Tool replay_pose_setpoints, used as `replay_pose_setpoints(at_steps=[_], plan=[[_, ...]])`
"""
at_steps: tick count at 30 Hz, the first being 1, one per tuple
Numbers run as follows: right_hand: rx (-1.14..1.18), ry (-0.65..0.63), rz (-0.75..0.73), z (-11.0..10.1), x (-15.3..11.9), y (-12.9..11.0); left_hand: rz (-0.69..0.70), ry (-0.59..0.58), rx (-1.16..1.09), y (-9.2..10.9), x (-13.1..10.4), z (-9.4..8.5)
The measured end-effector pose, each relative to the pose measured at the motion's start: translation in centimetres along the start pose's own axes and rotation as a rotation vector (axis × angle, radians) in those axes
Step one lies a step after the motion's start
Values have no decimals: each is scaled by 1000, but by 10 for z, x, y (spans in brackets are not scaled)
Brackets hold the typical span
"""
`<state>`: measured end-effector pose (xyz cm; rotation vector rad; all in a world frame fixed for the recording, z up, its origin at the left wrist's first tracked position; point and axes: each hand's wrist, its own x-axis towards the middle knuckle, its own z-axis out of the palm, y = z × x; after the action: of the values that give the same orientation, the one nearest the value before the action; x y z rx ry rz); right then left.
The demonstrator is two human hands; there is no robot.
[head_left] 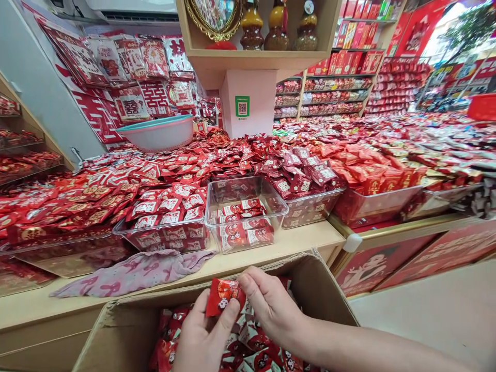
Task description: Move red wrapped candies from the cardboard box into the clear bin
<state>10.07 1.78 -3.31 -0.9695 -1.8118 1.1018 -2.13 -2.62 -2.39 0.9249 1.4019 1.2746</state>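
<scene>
Pinching a red packet (217, 298) in left hand (203, 333) and right hand (273, 307), with open carton (321, 284) beneath and clear tub (278, 226) beyond.

Packet (217, 295) partly behind fingers (253, 287), carton (120, 330) cropped below

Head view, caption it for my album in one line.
Left hand and right hand hold a red packet over a box of packets, before a crowded counter.

L hand (205, 333) & R hand (275, 310) pinch small shiny red pkt (217, 298) over brown cardbd box (323, 287) w/ red-&-white pkts (253, 338).
</scene>
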Motion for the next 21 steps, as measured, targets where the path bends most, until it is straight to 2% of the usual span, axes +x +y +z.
replay_pose_setpoints(at_steps=[2,5,8,11,14,17,21], plan=[[-44,-41,-57,-2,-1,0,-51,-39,-103,-2,6,-5],[-32,-22,-97,-3,-1,-2,-29,-94,-134,-2,12,-11],[31,7,-63,-3,2,-3,16,-238,-94,-3,11,-13],[140,3,27,-6,8,-2,-29,-326,-147,-5,8,-11],[314,40,174,-11,14,0,-82,-360,-144,-4,7,-12],[439,46,270,-14,14,0,-75,-329,-121,0,9,-15],[453,-72,191,-17,12,0,-48,-345,-63,3,12,-20]])
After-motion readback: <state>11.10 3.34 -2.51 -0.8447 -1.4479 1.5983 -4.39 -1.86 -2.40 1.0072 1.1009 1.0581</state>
